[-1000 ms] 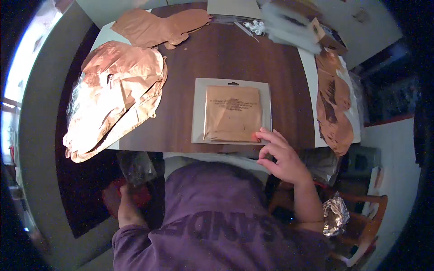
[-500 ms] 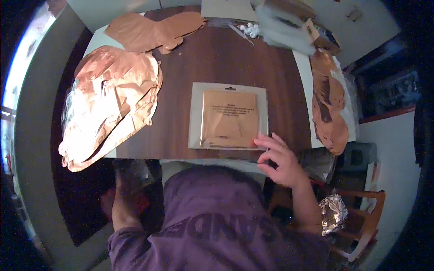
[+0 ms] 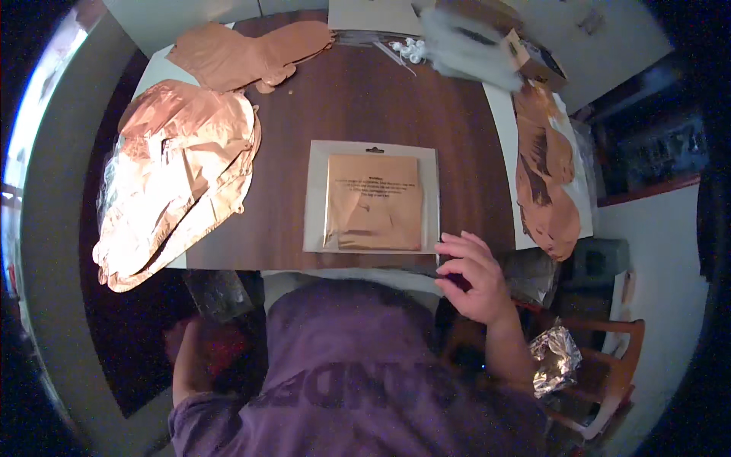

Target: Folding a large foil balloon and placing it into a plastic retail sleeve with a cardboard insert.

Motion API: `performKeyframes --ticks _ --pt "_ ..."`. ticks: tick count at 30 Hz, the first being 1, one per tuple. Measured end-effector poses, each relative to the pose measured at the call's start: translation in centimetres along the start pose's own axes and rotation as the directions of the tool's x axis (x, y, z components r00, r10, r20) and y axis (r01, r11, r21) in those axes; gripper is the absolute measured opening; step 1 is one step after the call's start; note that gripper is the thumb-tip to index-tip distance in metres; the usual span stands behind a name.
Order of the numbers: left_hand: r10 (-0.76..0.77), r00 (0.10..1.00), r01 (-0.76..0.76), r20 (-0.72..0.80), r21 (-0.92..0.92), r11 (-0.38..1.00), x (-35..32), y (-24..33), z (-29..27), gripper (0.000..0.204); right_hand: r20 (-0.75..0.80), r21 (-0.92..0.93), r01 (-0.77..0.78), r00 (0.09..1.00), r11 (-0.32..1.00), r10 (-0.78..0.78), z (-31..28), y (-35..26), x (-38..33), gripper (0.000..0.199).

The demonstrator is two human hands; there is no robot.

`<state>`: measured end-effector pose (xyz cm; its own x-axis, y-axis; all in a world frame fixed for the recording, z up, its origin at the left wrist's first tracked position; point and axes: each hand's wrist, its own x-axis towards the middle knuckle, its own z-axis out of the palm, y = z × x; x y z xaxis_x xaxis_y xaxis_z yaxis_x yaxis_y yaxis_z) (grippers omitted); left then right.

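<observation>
On the table in front of me lies a flat clear package (image 3: pixel 373 202) with a folded copper-coloured foil sheet inside, a hanging slot at its top and dark print across it. My right hand (image 3: pixel 472 276) hovers at the package's lower right corner, fingers loosely curved and apart, with nothing in them. Below the table's left front edge, my left hand (image 3: pixel 204 341) is lowered into shadow beside a reddish patch. Its fingers are blurred and dark, so whether it holds anything cannot be made out. Near it is a clear plastic bag (image 3: pixel 221 295).
Crumpled copper foil balloons (image 3: pixel 186 167) cover the table's left side, with another flat one (image 3: pixel 244 55) behind. More copper foil (image 3: pixel 544 183) lies at right. White ribbon curls (image 3: pixel 411 50) and an open box (image 3: pixel 537 61) are at the back. A wooden chair (image 3: pixel 624 365) stands right.
My right hand has drawn off the package's corner to just beside it. The left hand has moved lower beneath the table edge. The whole view has shifted slightly.
</observation>
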<state>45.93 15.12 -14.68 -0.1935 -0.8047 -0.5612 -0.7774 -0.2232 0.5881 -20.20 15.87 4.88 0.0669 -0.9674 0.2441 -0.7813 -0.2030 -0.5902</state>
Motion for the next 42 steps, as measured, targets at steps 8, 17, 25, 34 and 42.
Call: performKeyframes --ticks 8,17,25,34,42 --pt "0.12 0.993 -0.107 0.01 0.526 0.844 10.8 28.7 -1.0 0.04 -0.002 -0.316 0.006 1.0 0.949 -0.007 3.8 0.2 -1.0 0.059" --pt "0.941 0.308 -0.838 0.139 0.508 0.199 7.5 41.6 1.8 0.036 -0.111 -0.453 0.088 0.982 0.887 -0.155 6.0 2.5 -1.7 0.042" --pt "0.987 0.159 -0.954 0.021 0.261 0.148 12.0 39.0 5.3 0.02 -0.185 -0.324 0.128 0.963 0.937 -0.195 4.4 2.2 -1.2 0.021" --pt "0.859 0.499 -0.761 -0.116 0.415 0.498 10.9 42.5 5.0 0.023 -0.334 -0.167 -0.261 0.922 0.951 0.194 4.4 1.8 1.7 0.042" --pt "0.974 0.213 -0.898 0.079 0.41 0.163 9.4 44.3 6.0 0.059 -0.333 -0.206 -0.363 0.899 0.909 0.284 5.6 0.5 1.0 0.06"
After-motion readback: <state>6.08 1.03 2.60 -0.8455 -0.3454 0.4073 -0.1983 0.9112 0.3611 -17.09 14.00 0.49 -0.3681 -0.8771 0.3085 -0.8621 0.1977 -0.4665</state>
